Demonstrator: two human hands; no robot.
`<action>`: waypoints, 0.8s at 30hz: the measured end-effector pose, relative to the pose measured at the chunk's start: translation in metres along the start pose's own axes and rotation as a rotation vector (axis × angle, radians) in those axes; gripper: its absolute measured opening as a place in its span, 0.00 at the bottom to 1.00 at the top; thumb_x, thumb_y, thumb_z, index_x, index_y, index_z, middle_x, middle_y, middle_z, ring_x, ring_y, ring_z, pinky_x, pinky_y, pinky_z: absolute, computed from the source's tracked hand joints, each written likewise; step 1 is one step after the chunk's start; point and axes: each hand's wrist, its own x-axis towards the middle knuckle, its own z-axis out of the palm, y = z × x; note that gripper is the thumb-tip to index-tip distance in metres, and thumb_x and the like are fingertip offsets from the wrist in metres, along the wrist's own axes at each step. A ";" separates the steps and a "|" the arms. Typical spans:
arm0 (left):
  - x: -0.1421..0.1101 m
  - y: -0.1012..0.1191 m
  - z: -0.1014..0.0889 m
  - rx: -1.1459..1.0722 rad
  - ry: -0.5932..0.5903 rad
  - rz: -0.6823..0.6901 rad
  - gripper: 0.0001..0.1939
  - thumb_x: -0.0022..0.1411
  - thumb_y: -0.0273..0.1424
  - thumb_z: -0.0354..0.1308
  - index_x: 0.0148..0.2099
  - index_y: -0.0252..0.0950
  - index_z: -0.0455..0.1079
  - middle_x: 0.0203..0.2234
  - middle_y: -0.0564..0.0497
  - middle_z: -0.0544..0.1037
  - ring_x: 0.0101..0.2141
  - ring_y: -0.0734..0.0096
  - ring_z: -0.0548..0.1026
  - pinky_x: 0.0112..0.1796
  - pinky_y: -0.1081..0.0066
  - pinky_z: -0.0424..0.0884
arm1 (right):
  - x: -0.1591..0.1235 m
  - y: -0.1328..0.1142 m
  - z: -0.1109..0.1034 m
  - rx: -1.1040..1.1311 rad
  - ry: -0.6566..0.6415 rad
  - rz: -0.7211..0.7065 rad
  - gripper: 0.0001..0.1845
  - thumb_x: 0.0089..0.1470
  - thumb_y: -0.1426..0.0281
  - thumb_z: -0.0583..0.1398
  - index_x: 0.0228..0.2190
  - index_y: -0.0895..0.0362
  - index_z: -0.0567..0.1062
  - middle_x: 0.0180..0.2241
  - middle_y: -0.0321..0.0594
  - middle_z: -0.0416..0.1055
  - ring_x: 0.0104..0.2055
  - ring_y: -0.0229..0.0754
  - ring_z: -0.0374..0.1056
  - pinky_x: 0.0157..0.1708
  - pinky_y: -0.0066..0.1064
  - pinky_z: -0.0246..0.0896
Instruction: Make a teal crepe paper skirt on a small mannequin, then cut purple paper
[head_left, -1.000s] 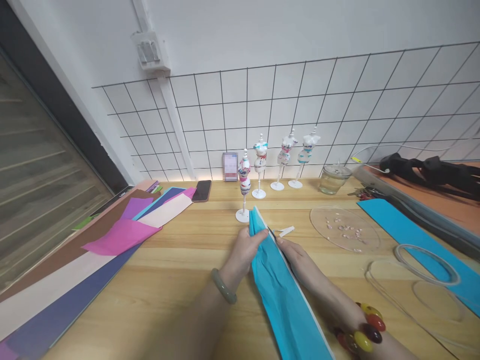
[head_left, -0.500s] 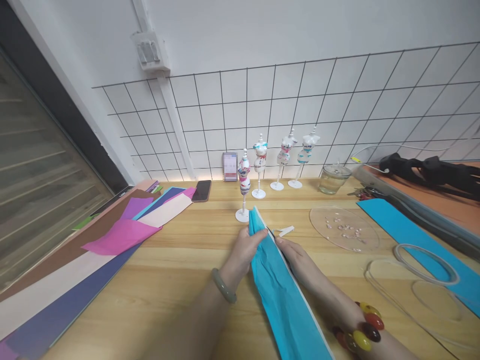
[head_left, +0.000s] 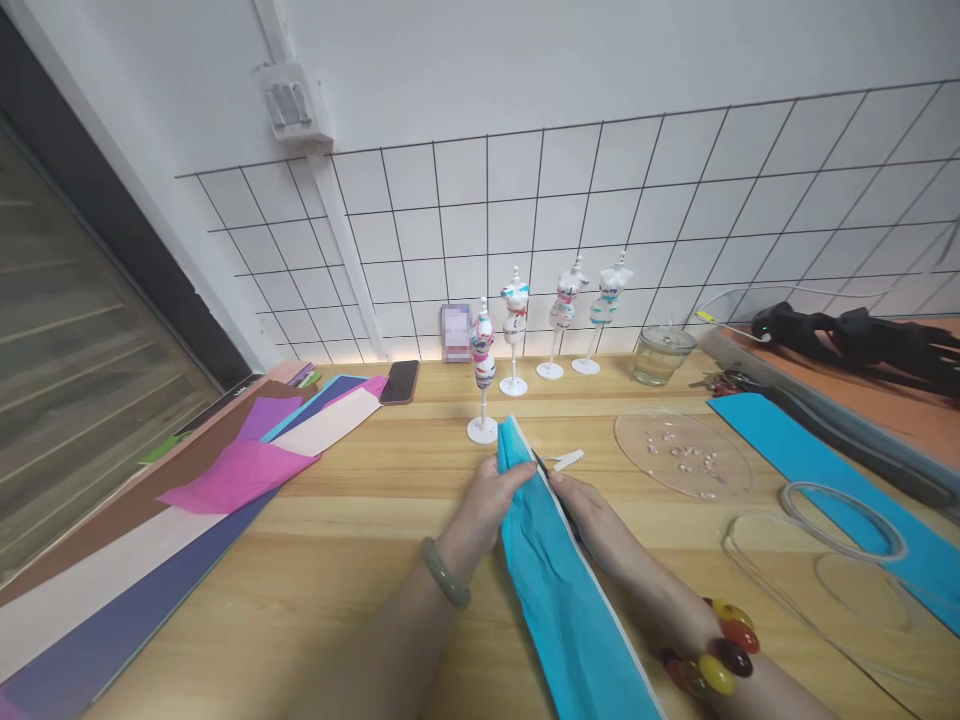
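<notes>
A long strip of turquoise tissue paper (head_left: 559, 590) with a white edge runs from the table's middle toward me. My left hand (head_left: 486, 508), with a green bangle on the wrist, pinches the strip near its far end. My right hand (head_left: 592, 520), with a beaded bracelet on the wrist, is closed on a dark, thin tool (head_left: 541, 468) whose tip meets the paper; it looks like scissors, mostly hidden by the strip. A small white scrap (head_left: 566, 461) lies just beyond the hands.
Coloured paper sheets (head_left: 187, 520) fan out at left beside a phone (head_left: 400, 381). Several small mannequin figures (head_left: 517, 325) stand by the grid wall, then a glass jar (head_left: 660, 355), a clear plate with beads (head_left: 682, 455), another turquoise sheet (head_left: 825, 480) and clear rings (head_left: 840, 505) at right.
Hands and paper have hardly moved; the view has shifted slightly, so things sit a little lower-left.
</notes>
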 end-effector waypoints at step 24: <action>-0.002 -0.003 0.003 -0.030 -0.032 -0.033 0.09 0.44 0.33 0.63 0.27 0.31 0.71 0.22 0.50 0.75 0.23 0.71 0.72 0.28 0.71 0.68 | -0.004 -0.004 0.001 0.050 -0.024 0.025 0.22 0.53 0.55 0.51 0.33 0.59 0.73 0.34 0.42 0.73 0.39 0.47 0.66 0.43 0.39 0.58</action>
